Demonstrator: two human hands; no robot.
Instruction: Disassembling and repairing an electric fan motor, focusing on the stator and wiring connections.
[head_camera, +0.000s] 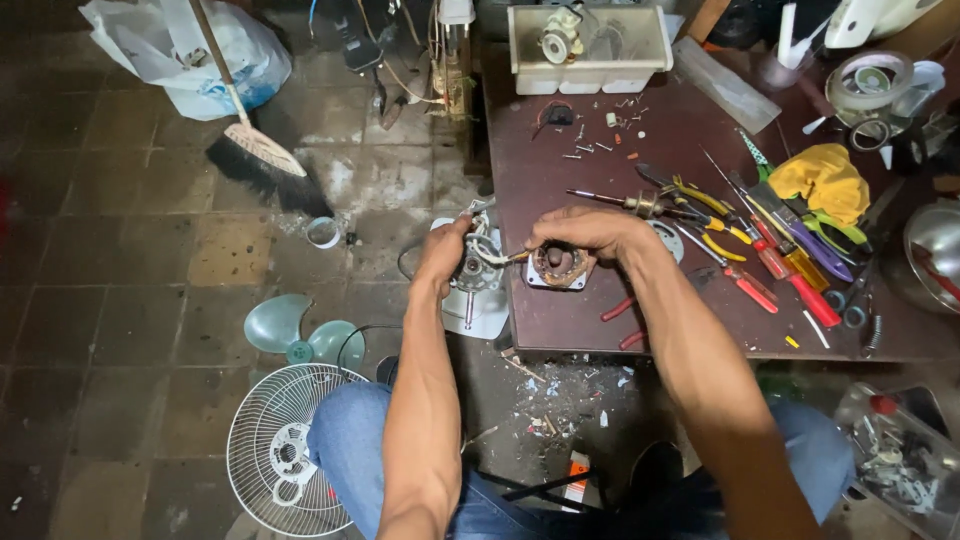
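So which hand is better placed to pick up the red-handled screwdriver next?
Probably the right hand: it lies on the table side nearest the red-handled screwdriver, while the left hand grips the motor part off the edge.

Two hands, the left hand (447, 255) and the right hand (585, 232); one motor part (474, 272) with a shaft; one copper-wound stator (559, 266); one table (560, 170); one white tray (588, 48); one broom (262, 160); one fan blade (300, 335); one wire fan guard (280, 450); one white plastic bag (195, 50); one yellow cloth (822, 180)
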